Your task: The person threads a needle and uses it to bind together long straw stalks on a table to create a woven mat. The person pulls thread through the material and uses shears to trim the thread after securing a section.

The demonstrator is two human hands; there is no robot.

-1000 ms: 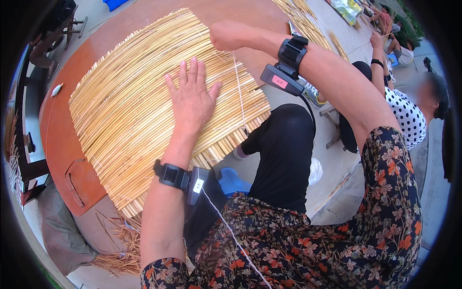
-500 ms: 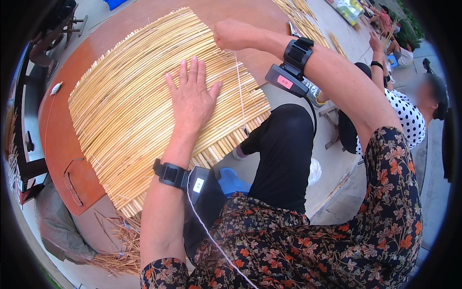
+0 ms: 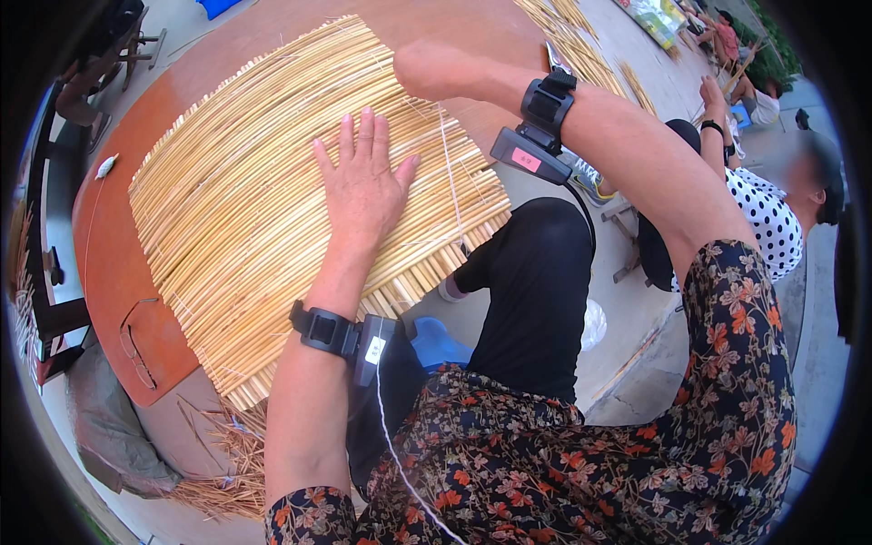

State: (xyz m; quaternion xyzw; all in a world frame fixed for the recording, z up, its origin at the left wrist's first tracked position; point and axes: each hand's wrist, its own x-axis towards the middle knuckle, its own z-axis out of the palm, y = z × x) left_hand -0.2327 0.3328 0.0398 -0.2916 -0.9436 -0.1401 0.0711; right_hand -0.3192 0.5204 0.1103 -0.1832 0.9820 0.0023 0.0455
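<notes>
A mat of pale yellow reed stalks (image 3: 263, 154) lies across the table, its stalks side by side and tied with thread. My left hand (image 3: 365, 186) rests flat on its middle, fingers spread. My right hand (image 3: 434, 73), slightly blurred, is closed above the mat's far right edge. From beneath it a thin white string (image 3: 450, 163) runs down over the right part of the mat to the near edge. The right fingertips are hidden behind the hand. Another white thread (image 3: 391, 436) hangs past my left wrist strap and across my lap.
A reddish-brown table (image 3: 136, 363) carries eyeglasses (image 3: 136, 345) and a small white thread bundle (image 3: 106, 166) at left. Scissors (image 3: 556, 59) and loose reeds (image 3: 581, 45) are at the far right. Reed scraps (image 3: 227, 472) lie below the table; another person (image 3: 772, 218) sits at right.
My right hand has moved slightly left, and the string's upper end has shifted with it. The thread over my lap has swung left at its lower end. My left hand stays put.
</notes>
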